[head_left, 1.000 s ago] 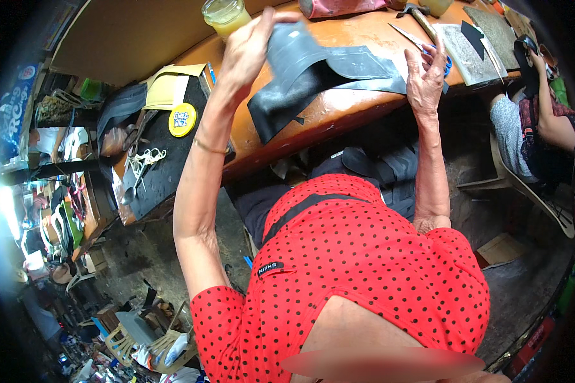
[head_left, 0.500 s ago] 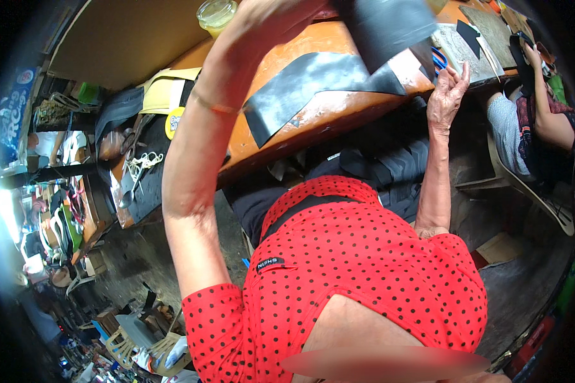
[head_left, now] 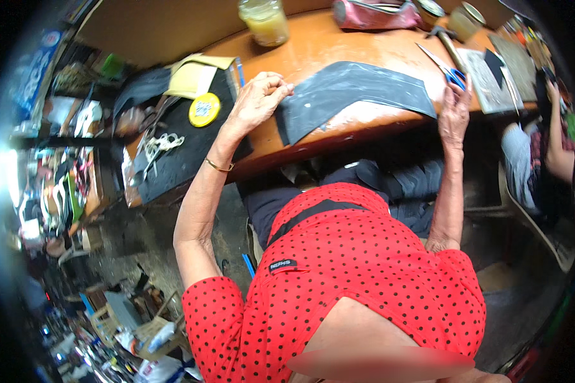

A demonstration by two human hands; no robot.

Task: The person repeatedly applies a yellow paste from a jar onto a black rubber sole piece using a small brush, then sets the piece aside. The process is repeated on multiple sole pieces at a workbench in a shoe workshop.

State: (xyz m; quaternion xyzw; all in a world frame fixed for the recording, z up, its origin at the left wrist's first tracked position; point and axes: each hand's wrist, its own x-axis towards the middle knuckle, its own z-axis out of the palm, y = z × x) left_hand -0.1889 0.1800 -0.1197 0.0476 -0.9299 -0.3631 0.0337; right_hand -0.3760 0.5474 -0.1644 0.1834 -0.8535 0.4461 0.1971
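Here, the flat dark grey leather sheet (head_left: 354,96) is pinched by curled left hand (head_left: 257,101) fingers, steadied by the right hand (head_left: 453,115), fingers together; slippage could crease it.

There is one view. The camera sits on the person's head and looks down over the red shirt (head_left: 364,281) to the surface (head_left: 338,48) in front. It is close, and edges bend near the rim.
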